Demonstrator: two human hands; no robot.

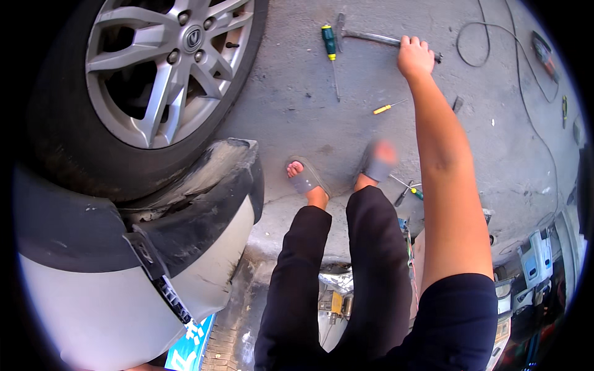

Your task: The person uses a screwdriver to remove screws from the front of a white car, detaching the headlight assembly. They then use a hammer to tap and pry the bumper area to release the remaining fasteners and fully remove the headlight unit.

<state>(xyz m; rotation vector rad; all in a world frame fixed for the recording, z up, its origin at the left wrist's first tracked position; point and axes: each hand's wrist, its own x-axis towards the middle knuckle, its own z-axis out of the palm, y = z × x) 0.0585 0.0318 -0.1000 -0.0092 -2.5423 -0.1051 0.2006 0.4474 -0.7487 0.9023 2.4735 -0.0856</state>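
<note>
My right hand (416, 59) is closed round the far end of a metal-handled hammer (371, 37), whose head points left. Whether the hammer still touches the concrete floor, I cannot tell. Just left of the hammer head lies a screwdriver (328, 42) with a dark green and yellow handle. A small yellow-handled screwdriver (382, 109) rests below my right hand, nearer my feet. My left hand does not show.
A car wheel (176, 62) stands at the upper left, beside a detached-looking black and silver bumper (204, 235). More hand tools (408, 190) lie by my right foot. On the right are a cable (526, 86), a power tool (544, 55) and piled car parts (536, 260).
</note>
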